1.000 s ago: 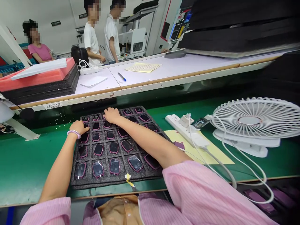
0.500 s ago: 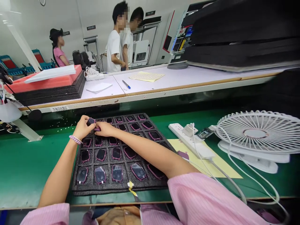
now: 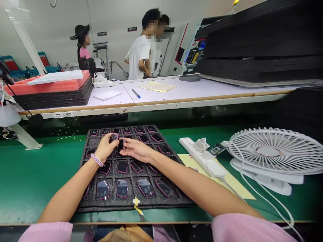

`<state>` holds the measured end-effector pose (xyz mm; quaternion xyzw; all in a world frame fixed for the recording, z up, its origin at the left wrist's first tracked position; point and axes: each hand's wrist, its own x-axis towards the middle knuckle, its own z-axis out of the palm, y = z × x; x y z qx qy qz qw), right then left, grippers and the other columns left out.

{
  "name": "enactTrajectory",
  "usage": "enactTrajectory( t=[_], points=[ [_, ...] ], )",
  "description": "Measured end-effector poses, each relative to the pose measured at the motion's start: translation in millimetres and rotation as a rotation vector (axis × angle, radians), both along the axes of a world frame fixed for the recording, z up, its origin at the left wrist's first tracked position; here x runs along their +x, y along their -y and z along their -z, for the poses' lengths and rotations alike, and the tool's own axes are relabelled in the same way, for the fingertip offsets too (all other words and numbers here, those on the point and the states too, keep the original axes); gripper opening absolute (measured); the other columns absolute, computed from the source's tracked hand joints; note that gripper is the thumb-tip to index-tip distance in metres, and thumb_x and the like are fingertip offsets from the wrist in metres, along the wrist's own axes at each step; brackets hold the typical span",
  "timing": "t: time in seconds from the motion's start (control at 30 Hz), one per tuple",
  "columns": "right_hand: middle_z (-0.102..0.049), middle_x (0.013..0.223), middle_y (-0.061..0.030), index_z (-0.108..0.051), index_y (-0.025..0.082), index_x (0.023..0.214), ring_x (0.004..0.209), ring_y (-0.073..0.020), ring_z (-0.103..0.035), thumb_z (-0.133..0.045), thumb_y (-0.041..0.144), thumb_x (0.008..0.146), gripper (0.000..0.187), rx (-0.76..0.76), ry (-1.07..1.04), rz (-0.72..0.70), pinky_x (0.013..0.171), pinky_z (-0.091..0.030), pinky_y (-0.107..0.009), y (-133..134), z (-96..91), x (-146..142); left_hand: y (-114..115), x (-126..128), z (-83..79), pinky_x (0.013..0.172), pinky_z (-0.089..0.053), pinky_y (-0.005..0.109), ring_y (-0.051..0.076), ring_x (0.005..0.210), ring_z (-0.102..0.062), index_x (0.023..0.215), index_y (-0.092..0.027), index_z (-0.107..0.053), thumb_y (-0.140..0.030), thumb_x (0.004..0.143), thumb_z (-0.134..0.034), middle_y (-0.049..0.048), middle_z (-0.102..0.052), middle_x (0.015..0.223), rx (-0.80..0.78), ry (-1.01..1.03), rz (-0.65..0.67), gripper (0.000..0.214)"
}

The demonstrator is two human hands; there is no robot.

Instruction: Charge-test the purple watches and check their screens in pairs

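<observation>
My left hand [image 3: 107, 148], with a pink coiled band at the wrist, pinches a dark-faced watch case [image 3: 113, 137] with a purple frame. Just beside it, my right hand [image 3: 137, 150] grips a second purple-framed watch case [image 3: 121, 144] by its right edge. The two pieces are close together above a black foam tray [image 3: 111, 204]. Similar purple-framed watch cases, such as one at the front [image 3: 122, 188], lie in the tray's square compartments. Clear film seems to cover several front ones. My hands and forearms hide some compartments.
Right of the tray are a white power strip [image 3: 199, 158] on yellow paper [image 3: 242, 190] and a white fan [image 3: 270, 151] with trailing cables. A raised shelf [image 3: 156, 99] behind bears foam stacks [image 3: 52, 95], papers and a pen [image 3: 136, 93]. Several people stand beyond.
Both hands have moved right and slightly toward me, each with a watch case. The right hand's fingers are more spread, and its piece shows more clearly. The people behind have shifted.
</observation>
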<state>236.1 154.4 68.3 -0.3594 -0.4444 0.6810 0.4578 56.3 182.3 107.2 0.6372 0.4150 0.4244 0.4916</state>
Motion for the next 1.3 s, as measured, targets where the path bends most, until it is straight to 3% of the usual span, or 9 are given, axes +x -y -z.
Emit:
enactTrajectory(
  t=[0.1,0.2,0.37,0.57,0.7,0.93,1.3],
  points=[
    [-0.067,0.089,-0.0014,-0.056,0.019,0.132,0.083,-0.0183,-0.074,-0.091,0.028,0.088,0.056,0.031,-0.125,-0.043,0.081,-0.062,-0.029,3.6,6.5,3.7,2.5,-3.0,14.2,0.095,-0.052,0.035,0.02,0.097,-0.066,0.103,-0.017,-0.065,-0.02,0.075,-0.068,0.0059,-0.072,0.102,0.04,-0.037,-0.051,0.029],
    [-0.068,0.092,-0.0016,-0.058,0.019,0.134,0.081,-0.0179,-0.073,-0.101,0.036,0.081,0.07,0.089,-0.195,-0.098,0.077,-0.061,-0.027,4.0,6.8,5.6,5.3,-6.9,18.4,0.101,-0.05,0.037,0.022,0.104,-0.066,0.109,-0.017,-0.065,-0.022,0.078,-0.067,0.0074,-0.073,0.11,0.089,-0.078,-0.045,0.031],
    [-0.067,0.097,-0.0019,-0.063,0.02,0.135,0.081,-0.016,-0.071,-0.101,0.041,0.083,0.067,0.116,-0.261,-0.091,0.074,-0.059,-0.025,6.0,5.7,5.3,7.2,-10.8,20.8,0.097,-0.053,0.038,0.022,0.101,-0.068,0.115,-0.018,-0.064,-0.027,0.083,-0.065,0.0082,-0.073,0.113,0.187,-0.16,-0.038,0.034],
    [-0.067,0.105,-0.0024,-0.065,0.023,0.14,0.086,-0.0142,-0.069,-0.1,0.039,0.086,0.066,0.064,-0.3,-0.14,0.08,-0.055,-0.024,11.7,4.4,4.5,2.5,-15.1,22.0,0.097,-0.053,0.038,0.023,0.108,-0.066,0.125,-0.018,-0.06,-0.03,0.081,-0.069,0.0109,-0.07,0.121,0.198,-0.102,-0.076,0.046],
    [-0.067,0.108,-0.0014,-0.063,0.026,0.143,0.085,-0.0135,-0.067,-0.096,0.034,0.088,0.065,0.084,-0.295,-0.135,0.079,-0.055,-0.025,14.9,1.1,3.7,6.6,-15.7,17.0,0.086,-0.055,0.033,0.02,0.095,-0.067,0.119,-0.019,-0.063,-0.03,0.081,-0.069,0.0082,-0.072,0.111,0.231,-0.114,-0.066,0.041],
    [-0.064,0.097,0.0034,-0.064,0.028,0.133,0.081,-0.0142,-0.066,-0.096,0.035,0.087,0.056,0.126,-0.302,-0.115,0.079,-0.055,-0.027,17.0,-5.3,4.9,17.3,-12.1,11.2,0.093,-0.055,0.034,0.021,0.099,-0.068,0.12,-0.02,-0.059,-0.031,0.082,-0.066,0.0079,-0.07,0.113,0.275,-0.147,-0.034,0.04],
    [-0.063,0.101,0.002,-0.064,0.027,0.13,0.08,-0.0133,-0.065,-0.095,0.04,0.089,0.053,0.174,-0.287,-0.134,0.08,-0.055,-0.027,18.0,-7.0,3.0,17.2,-13.9,13.0,0.086,-0.054,0.031,0.019,0.095,-0.067,0.118,-0.02,-0.06,-0.03,0.083,-0.061,0.0069,-0.07,0.11,0.326,-0.181,-0.021,0.037]
  ],
)
